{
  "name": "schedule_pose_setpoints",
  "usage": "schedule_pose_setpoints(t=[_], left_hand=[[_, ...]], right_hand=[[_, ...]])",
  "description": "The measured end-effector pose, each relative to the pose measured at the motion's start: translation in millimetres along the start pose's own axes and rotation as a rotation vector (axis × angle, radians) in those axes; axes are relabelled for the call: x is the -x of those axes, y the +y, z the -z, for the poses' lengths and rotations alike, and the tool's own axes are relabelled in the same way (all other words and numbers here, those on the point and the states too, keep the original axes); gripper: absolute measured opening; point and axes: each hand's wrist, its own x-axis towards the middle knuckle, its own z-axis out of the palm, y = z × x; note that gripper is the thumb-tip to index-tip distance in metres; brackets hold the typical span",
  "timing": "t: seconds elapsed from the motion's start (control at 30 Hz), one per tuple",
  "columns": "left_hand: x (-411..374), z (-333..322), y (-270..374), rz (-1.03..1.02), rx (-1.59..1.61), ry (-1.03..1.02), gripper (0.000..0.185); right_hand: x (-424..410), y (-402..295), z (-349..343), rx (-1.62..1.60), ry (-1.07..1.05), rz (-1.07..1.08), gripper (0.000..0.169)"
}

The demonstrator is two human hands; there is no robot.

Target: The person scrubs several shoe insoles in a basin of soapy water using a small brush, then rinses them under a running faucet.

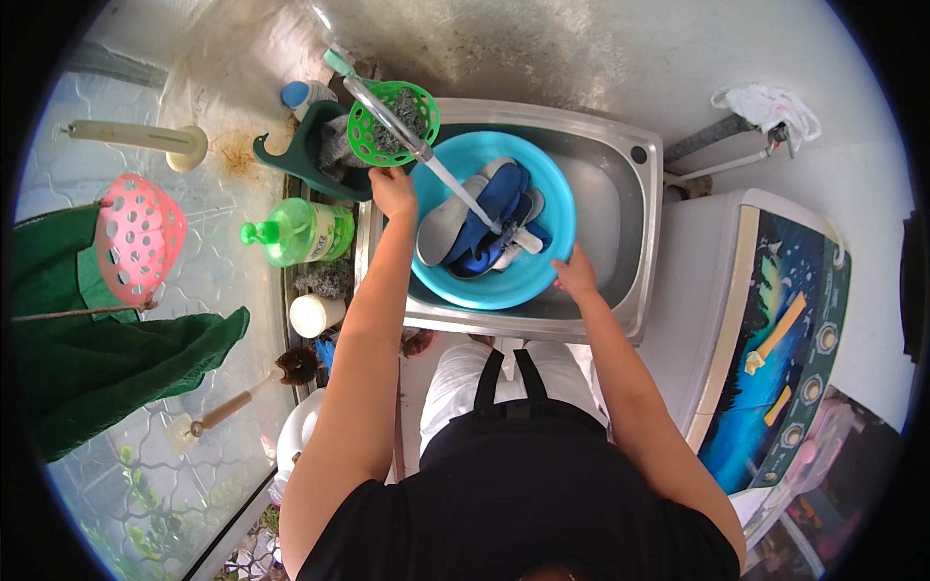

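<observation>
A light-blue plastic basin [563, 196] sits in the stainless-steel sink [650, 240]. Blue and grey shoes [494, 196] lie jumbled inside it. Water from the chrome faucet [385, 116] runs down onto them. My right hand [577, 273] grips the basin's right rim near the front, its thumb over the edge. My left hand [394, 192] is at the sink's left edge, just below a green perforated basket [363, 134] with scouring pads in it. Its fingertips are partly hidden there, so whether it holds anything cannot be made out.
Left of the sink stand a dark green holder [320, 178] with a grey cloth, a green pump bottle [309, 231] and a white cup [317, 315]. A brush [243, 399] and a pink perforated basket [142, 240] hang on the left. A washing machine [676, 290] adjoins on the right.
</observation>
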Motion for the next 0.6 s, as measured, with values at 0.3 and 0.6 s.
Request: schedule_pose_setpoints(t=[0.3,0.6], left_hand=[[166,-3,-68,-0.656,-0.530,-0.490,0.046],[180,-6,-28,0.495,0.188,-0.784,0.026]], right_hand=[[5,6,0,0.066,-0.032,-0.017,0.050],[26,8,-11,0.472,0.598,0.360,0.057]])
